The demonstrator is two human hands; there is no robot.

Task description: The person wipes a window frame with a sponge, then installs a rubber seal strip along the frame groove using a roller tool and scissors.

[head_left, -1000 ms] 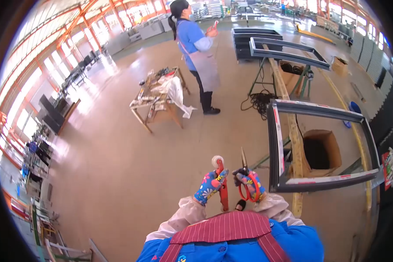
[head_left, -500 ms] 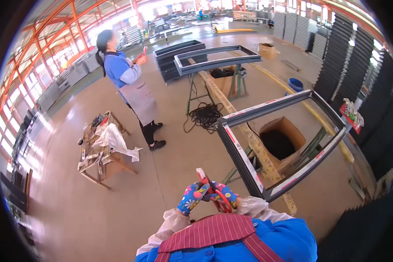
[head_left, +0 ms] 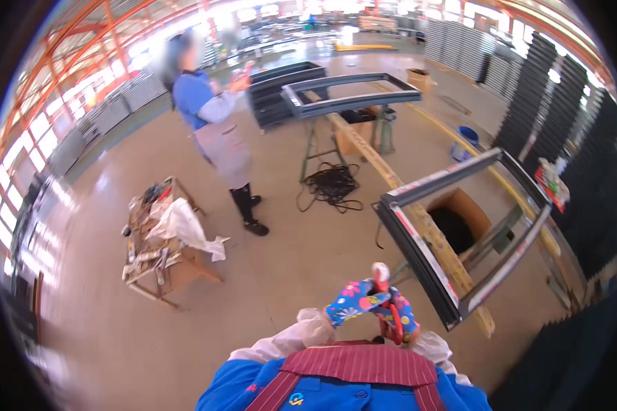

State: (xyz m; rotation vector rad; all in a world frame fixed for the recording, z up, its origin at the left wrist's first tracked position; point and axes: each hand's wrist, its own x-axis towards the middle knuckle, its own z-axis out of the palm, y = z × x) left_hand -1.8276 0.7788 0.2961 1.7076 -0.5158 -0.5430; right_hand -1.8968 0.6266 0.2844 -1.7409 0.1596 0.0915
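On the left, a wooden table (head_left: 193, 269) has a white cloth (head_left: 185, 226) on it. Next, a person in a blue shirt (head_left: 193, 103) stands with hands up. Black cord (head_left: 329, 185) lies on the floor near the far frame (head_left: 353, 106). At the bottom, the left hand (head_left: 354, 301) is closed around a red tool (head_left: 381, 274) with a white top. Just beside it, the right hand (head_left: 405, 316) is curled on a red handle (head_left: 393, 327); I can't tell if that is part of the same tool. To the right, the near frame (head_left: 418, 264) lies on a long board (head_left: 370, 154). White tape (head_left: 433, 266) runs along its side, so I think that bit is done. No hand touches the frame, and I can't tell how much is left. A blue bucket (head_left: 467, 135) is behind it.
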